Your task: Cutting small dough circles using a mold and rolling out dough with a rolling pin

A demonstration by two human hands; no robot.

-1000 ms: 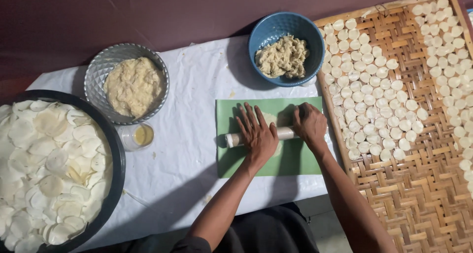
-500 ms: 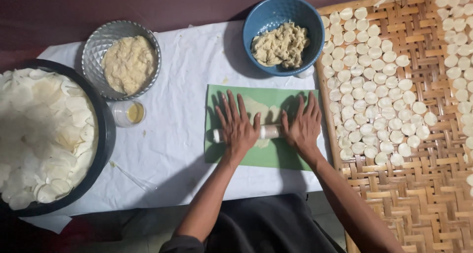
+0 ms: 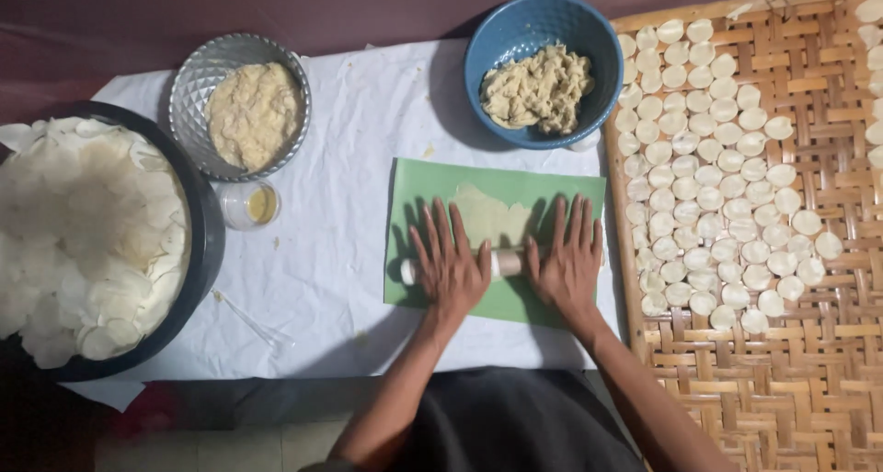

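A green mat [image 3: 418,182] lies on the white cloth in front of me. On it a thin sheet of pale dough [image 3: 487,216] is spread flat. A small white rolling pin [image 3: 505,263] lies across the mat. My left hand [image 3: 451,262] presses flat on its left part, fingers spread. My right hand [image 3: 568,260] presses flat on its right part. Only the pin's left tip [image 3: 407,271] and its middle show between the palms.
A blue bowl [image 3: 501,30] of lumpy dough stands behind the mat. A silver patterned bowl [image 3: 189,86] holds a pale mash, with a small clear cup [image 3: 248,205] beside it. A black tray [image 3: 207,242] of thin white discs sits left. A woven bamboo tray [image 3: 809,343] with several dough rounds lies right.
Both hands have slid the rolling pin toward me along the mat, leaving more flattened dough uncovered behind it. My fingers are stretched out flatter than before.
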